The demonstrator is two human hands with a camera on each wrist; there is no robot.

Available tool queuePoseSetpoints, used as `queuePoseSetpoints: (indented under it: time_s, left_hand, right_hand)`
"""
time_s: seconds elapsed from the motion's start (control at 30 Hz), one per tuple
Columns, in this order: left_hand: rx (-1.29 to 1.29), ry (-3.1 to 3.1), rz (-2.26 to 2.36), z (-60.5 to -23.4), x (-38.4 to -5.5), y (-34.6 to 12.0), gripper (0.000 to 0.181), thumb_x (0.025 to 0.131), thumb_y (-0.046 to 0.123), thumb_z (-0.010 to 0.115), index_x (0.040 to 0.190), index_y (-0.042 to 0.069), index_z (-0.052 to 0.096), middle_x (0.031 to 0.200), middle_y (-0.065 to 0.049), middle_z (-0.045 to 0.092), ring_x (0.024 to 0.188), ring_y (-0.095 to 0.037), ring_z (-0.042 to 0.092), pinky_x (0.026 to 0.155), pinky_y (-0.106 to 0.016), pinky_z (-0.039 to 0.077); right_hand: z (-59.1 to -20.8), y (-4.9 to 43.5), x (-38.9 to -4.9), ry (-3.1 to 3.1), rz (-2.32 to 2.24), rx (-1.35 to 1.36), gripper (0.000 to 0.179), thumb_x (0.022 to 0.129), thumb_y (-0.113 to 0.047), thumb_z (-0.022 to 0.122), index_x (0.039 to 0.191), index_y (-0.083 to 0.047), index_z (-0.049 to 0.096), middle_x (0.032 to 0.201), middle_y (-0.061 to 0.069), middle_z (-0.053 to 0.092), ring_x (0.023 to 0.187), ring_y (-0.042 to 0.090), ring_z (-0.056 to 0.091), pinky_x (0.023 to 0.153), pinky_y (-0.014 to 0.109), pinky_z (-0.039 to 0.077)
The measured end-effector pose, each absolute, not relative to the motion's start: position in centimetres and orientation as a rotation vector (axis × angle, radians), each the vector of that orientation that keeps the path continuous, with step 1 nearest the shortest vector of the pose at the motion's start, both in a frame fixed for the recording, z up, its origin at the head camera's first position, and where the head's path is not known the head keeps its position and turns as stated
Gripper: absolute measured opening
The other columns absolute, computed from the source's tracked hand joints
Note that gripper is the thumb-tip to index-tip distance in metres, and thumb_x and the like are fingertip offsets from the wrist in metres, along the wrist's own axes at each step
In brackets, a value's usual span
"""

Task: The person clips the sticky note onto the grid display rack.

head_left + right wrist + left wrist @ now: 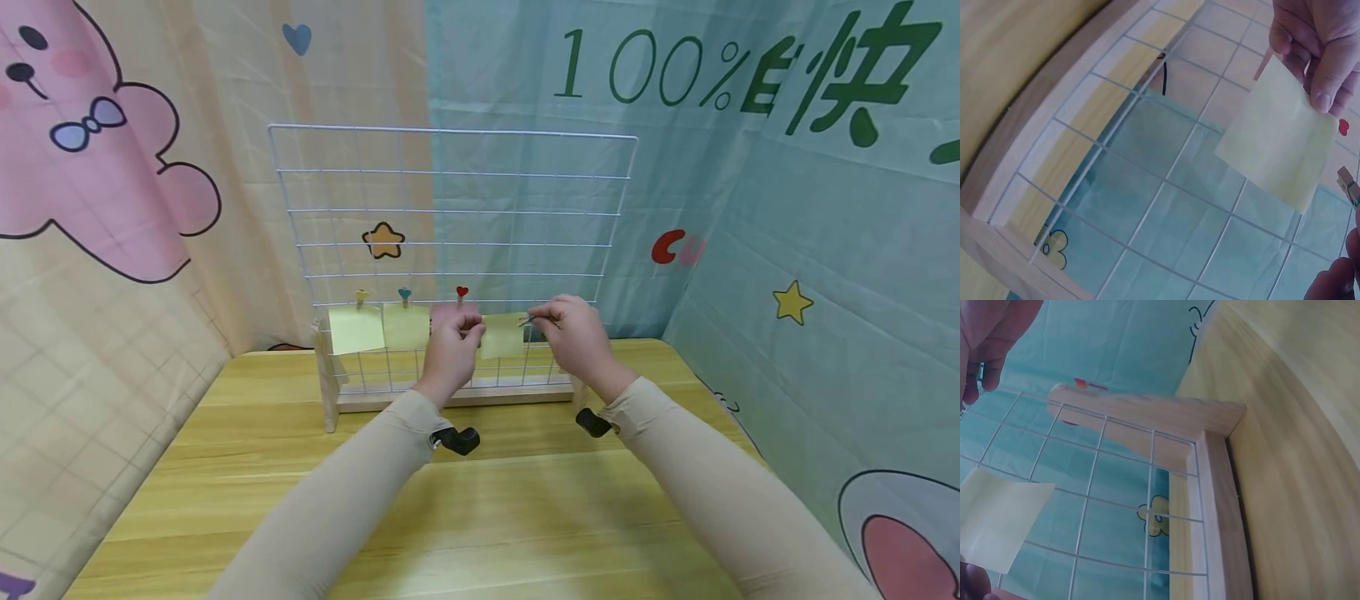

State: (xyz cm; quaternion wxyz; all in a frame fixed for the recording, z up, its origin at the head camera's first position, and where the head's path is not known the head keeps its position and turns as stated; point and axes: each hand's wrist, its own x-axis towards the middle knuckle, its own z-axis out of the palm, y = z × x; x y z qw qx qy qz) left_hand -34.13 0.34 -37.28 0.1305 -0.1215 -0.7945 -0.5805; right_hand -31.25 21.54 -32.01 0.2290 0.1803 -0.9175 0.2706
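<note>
My left hand pinches a pale yellow paper note by its edge, holding it against the lower part of a white wire grid. In my right hand, just right of that note, thumb and fingers pinch a small wooden clothespin. Left of my hands, two yellow notes and a pink note hang on the grid in a row. Clips topped with yellow, teal and red hearts stand above them. My left hand partly covers the pink note.
The grid stands upright in a wooden base with side feet, towards the back of a wooden table. Printed curtains hang close behind and along the right side.
</note>
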Motion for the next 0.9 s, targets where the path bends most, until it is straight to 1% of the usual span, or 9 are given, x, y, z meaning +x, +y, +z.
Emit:
queuePoseSetpoints:
  time_s: [0.17, 0.27, 0.6, 0.9]
  left_hand:
    - [-0.372, -2.279, -1.672, -36.8, -34.8, 0.5, 0.02, 0.106, 0.015, 0.064, 0.121, 0.006, 0.072, 0.113, -0.011, 0.073, 0.098, -0.024, 0.068, 0.089, -0.041, 0.059]
    - [-0.357, -2.282, -1.648, -36.7, -35.2, 0.6, 0.02, 0.106, 0.015, 0.064, 0.121, 0.006, 0.073, 0.114, -0.01, 0.073, 0.1, -0.024, 0.067, 0.09, -0.041, 0.059]
    - [-0.29, -2.261, -1.642, -36.5, -35.6, 1.0, 0.021, 0.106, 0.016, 0.065, 0.123, 0.006, 0.072, 0.116, -0.01, 0.074, 0.106, -0.025, 0.067, 0.094, -0.04, 0.057]
    - [-0.263, -2.242, -1.644, -36.8, -35.8, 1.1, 0.019, 0.105, 0.017, 0.066, 0.121, 0.009, 0.072, 0.114, -0.008, 0.073, 0.104, -0.024, 0.066, 0.091, -0.038, 0.057]
  right_hand:
    - [-31.1, 21.0, -32.2, -2.554, 0.688, 0.478, 0.021, 0.105, -0.016, 0.066, 0.119, -0.009, 0.08, 0.11, 0.009, 0.075, 0.1, 0.029, 0.065, 0.08, 0.042, 0.053]
    - [-30.7, 20.6, -32.6, -2.563, 0.646, 0.468, 0.021, 0.105, -0.017, 0.066, 0.119, -0.009, 0.08, 0.113, 0.009, 0.075, 0.105, 0.03, 0.066, 0.084, 0.043, 0.055]
    - [-29.9, 19.6, -34.0, -2.577, 0.57, 0.494, 0.022, 0.105, -0.017, 0.065, 0.118, -0.008, 0.08, 0.109, 0.009, 0.075, 0.108, 0.032, 0.065, 0.093, 0.045, 0.054]
    - [-29.7, 19.0, -34.7, -2.616, 0.519, 0.492, 0.023, 0.107, -0.017, 0.063, 0.121, -0.009, 0.079, 0.116, 0.008, 0.074, 0.112, 0.031, 0.064, 0.097, 0.045, 0.053]
